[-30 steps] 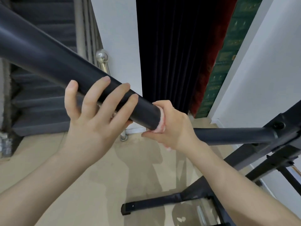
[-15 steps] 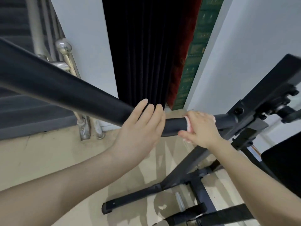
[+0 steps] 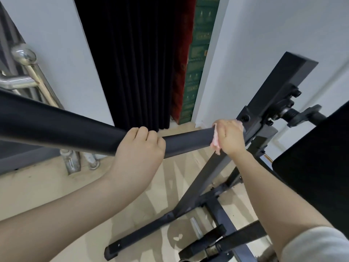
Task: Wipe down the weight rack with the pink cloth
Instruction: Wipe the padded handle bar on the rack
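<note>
A black padded bar [image 3: 62,127] of the weight rack runs from the left edge toward the rack's black upright frame [image 3: 273,95] at the right. My left hand [image 3: 139,148] grips the bar near its middle, fingers curled over the top. My right hand [image 3: 229,136] holds the pink cloth [image 3: 215,143] wrapped around the bar's right end, right beside the frame joint. Only a small edge of the cloth shows under my palm.
The rack's base legs [image 3: 162,222] spread over the beige floor below. A black pad [image 3: 317,167] fills the right side. A steel stair railing [image 3: 28,72] stands at the left, and a dark curtain [image 3: 132,59] hangs behind between white walls.
My right hand has slid the cloth rightward along the bar up to the frame joint. My left hand has also shifted right and now curls over the bar.
</note>
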A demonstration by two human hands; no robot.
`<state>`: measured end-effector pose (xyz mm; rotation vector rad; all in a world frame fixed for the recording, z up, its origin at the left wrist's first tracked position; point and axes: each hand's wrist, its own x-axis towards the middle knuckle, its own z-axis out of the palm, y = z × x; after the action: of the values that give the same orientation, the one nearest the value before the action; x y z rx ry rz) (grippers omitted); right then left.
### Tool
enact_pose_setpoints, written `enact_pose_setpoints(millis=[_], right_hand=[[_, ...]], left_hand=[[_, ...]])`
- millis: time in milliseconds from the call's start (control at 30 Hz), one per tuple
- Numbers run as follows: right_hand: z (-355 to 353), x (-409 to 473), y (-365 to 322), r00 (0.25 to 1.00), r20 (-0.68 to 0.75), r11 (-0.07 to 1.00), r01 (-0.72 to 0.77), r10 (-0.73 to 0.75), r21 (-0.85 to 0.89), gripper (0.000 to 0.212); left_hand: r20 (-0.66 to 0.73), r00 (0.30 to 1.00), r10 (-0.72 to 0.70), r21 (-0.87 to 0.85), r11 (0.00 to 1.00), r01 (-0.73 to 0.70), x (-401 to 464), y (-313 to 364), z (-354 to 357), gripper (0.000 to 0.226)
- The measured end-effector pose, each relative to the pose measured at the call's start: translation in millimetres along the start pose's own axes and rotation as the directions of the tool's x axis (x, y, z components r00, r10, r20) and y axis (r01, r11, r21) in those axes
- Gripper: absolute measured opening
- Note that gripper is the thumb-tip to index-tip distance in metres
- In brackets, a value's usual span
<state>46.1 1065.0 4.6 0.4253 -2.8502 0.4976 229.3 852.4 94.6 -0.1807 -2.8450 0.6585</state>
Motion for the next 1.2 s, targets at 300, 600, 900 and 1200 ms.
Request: enact_pose_setpoints(millis=[300, 600, 900, 1200], right_hand=[[14, -35, -51, 0.925, -0.164, 0.897, 0.374, -0.343, 0.234, 0.036], [6, 10, 29, 0.998, -0.021, 0.993, 0.053, -0.051, 0.105, 0.042], [15, -39, -52, 0.871, -0.135, 0.839, 0.492, -0.473, 0.233, 0.034], [12, -66, -160, 0.961, -0.167, 0.966, 0.24, -0.222, 0.097, 0.023]], left_hand=[[0.092, 0.996, 0.019, -0.057, 0.998, -0.014, 49, 44, 31, 0.056], [0.025, 0.996, -0.089, -0.144, 0.985, 0.091, 51, 51, 34, 0.064], [-0.181, 0.983, -0.005, -0.072, 0.997, -0.008, 27, 41, 23, 0.051], [-0.454, 0.887, 0.087, 0.098, 0.994, -0.047, -58, -37, -3, 0.021]])
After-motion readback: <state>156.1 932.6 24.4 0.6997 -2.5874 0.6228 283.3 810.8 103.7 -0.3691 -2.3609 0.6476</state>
